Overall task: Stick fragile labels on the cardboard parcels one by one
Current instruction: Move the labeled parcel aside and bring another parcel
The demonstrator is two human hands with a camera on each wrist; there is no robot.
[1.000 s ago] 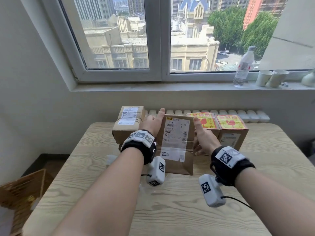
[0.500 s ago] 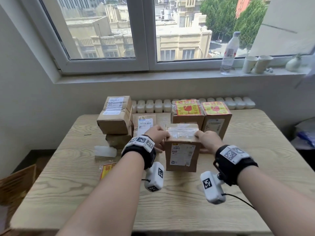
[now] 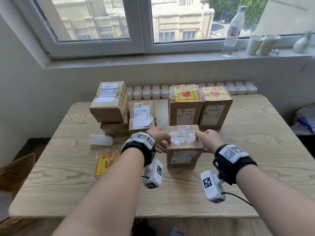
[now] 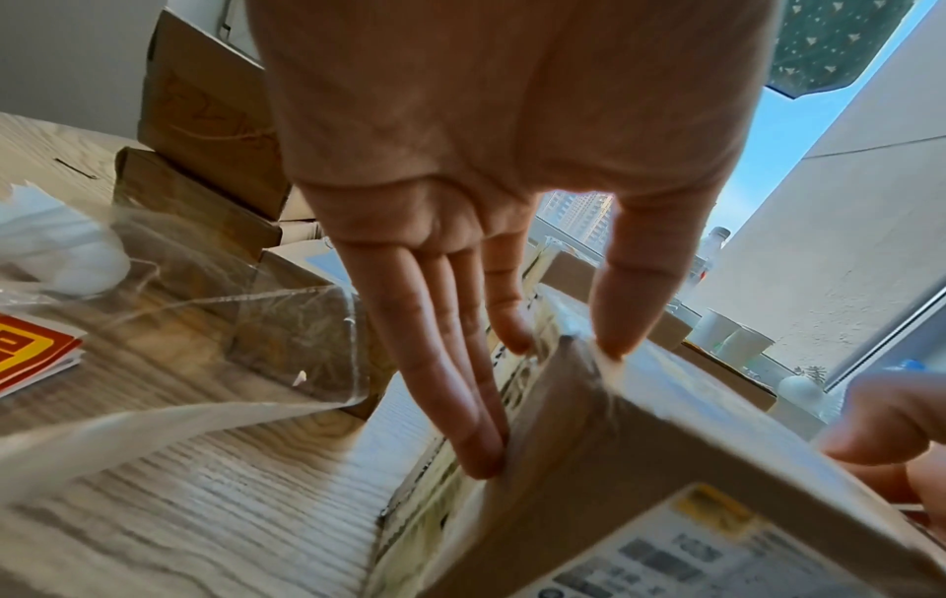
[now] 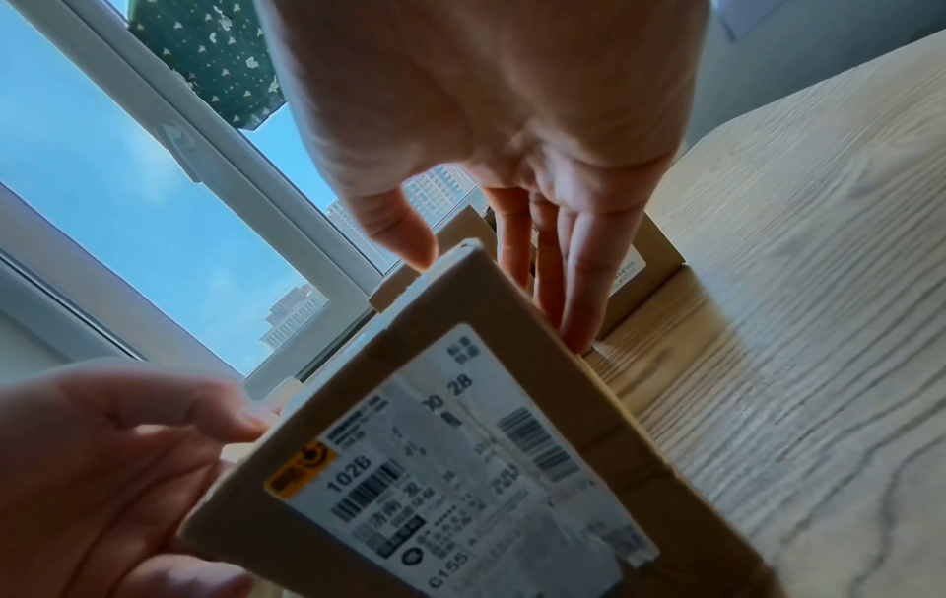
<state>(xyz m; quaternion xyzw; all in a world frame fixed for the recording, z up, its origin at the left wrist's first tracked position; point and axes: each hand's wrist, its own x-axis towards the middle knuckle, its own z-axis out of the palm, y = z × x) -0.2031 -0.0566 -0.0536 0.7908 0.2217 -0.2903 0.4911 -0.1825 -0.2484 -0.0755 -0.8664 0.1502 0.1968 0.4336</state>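
Note:
A small cardboard parcel (image 3: 184,150) (image 4: 665,465) (image 5: 461,445) stands upright on the table (image 3: 255,150), its taped top bare and a shipping slip facing me. My left hand (image 3: 160,139) (image 4: 512,315) presses straight fingers flat on its left side, thumb tip on the top edge. My right hand (image 3: 207,138) (image 5: 512,259) mirrors this on the right side. A stack of red-and-yellow fragile labels (image 3: 105,163) (image 4: 30,352) lies in a clear wrapper left of my left arm.
Two parcels with fragile labels on top (image 3: 185,96) (image 3: 215,94) stand behind. Unlabelled parcels (image 3: 109,103) (image 3: 141,116) sit at the back left, beside a white plastic piece (image 3: 101,139). A bottle (image 3: 232,31) and cups (image 3: 262,44) are on the sill.
The parcel was held up between both hands with its slip facing me. It has come down and nearer, and now stands on the table with both hands still on its sides.

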